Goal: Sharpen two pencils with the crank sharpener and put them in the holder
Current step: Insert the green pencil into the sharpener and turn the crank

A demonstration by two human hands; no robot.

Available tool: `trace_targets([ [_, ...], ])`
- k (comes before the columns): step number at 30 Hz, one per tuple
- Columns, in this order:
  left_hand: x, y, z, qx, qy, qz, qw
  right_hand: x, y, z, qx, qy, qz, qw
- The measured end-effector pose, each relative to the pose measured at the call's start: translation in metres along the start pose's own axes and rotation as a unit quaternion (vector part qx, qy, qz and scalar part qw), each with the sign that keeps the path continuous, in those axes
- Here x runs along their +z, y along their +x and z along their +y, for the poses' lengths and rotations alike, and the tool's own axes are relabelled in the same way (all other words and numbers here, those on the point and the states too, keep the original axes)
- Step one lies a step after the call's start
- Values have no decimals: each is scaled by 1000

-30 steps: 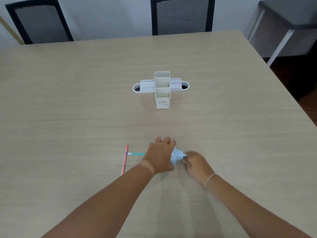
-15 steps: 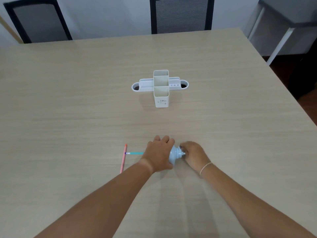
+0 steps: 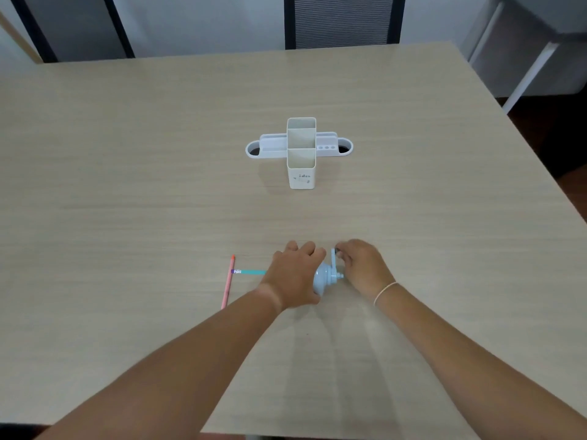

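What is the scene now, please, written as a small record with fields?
left hand: grips sharpener
right hand: pinches crank handle
teal pencil: lies level, runs under the left hand toward the sharpener
pink pencil: flat on table
holder: upright, no pencils seen inside

— What is in the room?

— A big table (image 3: 413,192) with a light wood top fills most of it. Behind the table stands a pale wall (image 3: 203,23).

— Are there chairs?

— Yes, two. A black chair (image 3: 344,22) with a mesh back sits at the far side, near the middle. Another black chair (image 3: 76,27) stands at the far left.

— And on the right?

— A grey table with white legs (image 3: 527,71) stands there, over a dark floor (image 3: 571,147).
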State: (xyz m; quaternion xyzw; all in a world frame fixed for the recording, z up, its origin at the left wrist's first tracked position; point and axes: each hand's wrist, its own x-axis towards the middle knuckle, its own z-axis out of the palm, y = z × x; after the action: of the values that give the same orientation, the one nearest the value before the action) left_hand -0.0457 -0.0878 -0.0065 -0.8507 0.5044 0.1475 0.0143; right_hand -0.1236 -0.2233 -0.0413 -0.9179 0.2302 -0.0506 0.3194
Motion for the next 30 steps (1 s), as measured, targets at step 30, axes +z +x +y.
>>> trace_targets([
  [30, 1, -1, 0, -4, 0, 2, 1000, -4, -5, -5, 7, 40, 34, 999],
])
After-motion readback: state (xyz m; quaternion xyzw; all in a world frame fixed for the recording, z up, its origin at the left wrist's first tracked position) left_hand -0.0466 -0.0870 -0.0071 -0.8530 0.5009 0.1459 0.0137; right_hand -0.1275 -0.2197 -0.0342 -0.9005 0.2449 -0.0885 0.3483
